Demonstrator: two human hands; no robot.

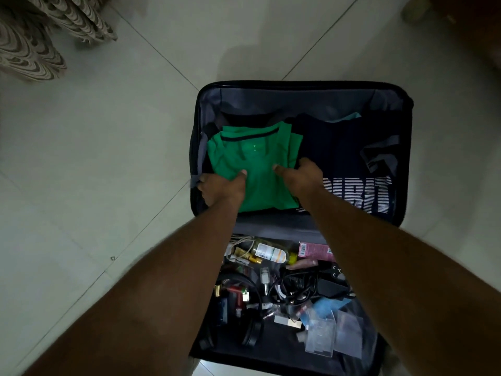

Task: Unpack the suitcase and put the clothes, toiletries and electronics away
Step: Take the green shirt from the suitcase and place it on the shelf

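A: What are the hands doing?

B: Both are gripping the folded green shirt (254, 172) lying in the far half of the open suitcase (303, 86). The left hand (221, 187) is clamping the shirt's left edge, thumb pressing on top and fingers curling underneath. The right hand (301, 175) is pinching the right edge the same way, thumb on the cloth, fingers tucking down beside it.

A: What is lying around the shirt?

B: A dark garment (349, 169) with white striped lettering is lying just beside it on the right, touching the right hand. A grey strap (379, 151) is draping over that garment.

A: And the near half?

B: It is holding a jumble: a clear bottle (268, 252) with a white label, a pink box (315, 251), black cables (299, 289), black headphones (250, 332) and clear plastic packets (333, 335). The forearms are crossing above it and hiding part of it.

A: Materials?

B: The shirt is looking soft and smooth, the suitcase lining grey fabric. The floor (108, 158) is showing pale glossy tiles, and a patterned curtain (35, 36) is hanging at the far left.
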